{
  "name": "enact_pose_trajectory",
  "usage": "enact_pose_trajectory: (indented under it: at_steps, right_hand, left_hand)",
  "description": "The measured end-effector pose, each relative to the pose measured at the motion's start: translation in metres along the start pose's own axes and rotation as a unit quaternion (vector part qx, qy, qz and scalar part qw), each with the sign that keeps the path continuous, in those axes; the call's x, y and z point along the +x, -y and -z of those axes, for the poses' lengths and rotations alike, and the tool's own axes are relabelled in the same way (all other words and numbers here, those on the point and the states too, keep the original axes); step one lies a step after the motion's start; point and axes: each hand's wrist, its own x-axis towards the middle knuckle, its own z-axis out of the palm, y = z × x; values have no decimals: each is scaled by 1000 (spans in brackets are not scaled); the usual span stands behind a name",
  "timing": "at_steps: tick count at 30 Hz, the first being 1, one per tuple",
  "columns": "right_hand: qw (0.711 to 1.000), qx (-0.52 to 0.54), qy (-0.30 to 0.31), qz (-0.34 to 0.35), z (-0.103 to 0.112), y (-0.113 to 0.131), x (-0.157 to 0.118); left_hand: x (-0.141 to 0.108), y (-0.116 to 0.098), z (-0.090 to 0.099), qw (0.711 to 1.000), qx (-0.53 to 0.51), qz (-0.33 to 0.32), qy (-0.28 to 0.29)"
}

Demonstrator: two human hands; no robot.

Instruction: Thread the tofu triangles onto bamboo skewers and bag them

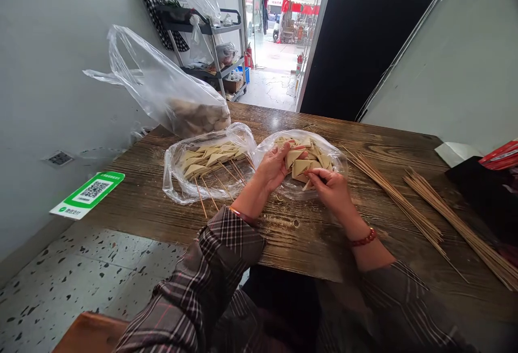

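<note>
Beige triangular slices [301,168], at least two, gripped in the left hand [274,168], pinched by the right hand [332,187]; three plastic bags [149,80], two skewer bundles [396,196] on the tabletop [295,250].

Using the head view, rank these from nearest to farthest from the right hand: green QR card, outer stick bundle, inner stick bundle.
From the right hand:
1. Inner stick bundle, just to its right.
2. Outer stick bundle, farther right.
3. Green QR card, far left.

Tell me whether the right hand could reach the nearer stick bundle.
Likely yes: the nearer stick bundle lies uncovered beside the right hand, whose fingers must first leave the tan triangles.
</note>
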Motion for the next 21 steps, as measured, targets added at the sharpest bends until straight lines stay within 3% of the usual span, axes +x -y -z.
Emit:
enact_pose_trajectory:
  at_steps: [5,21]
  right_hand:
    - [1000,5,25,-8,0,0,-2]
    - [999,-14,-9,28,1,2,-4]
  left_hand:
    - [-2,-1,0,1000,-4,-1,2]
    - [-7,3,-10,1000,-2,-5,-31]
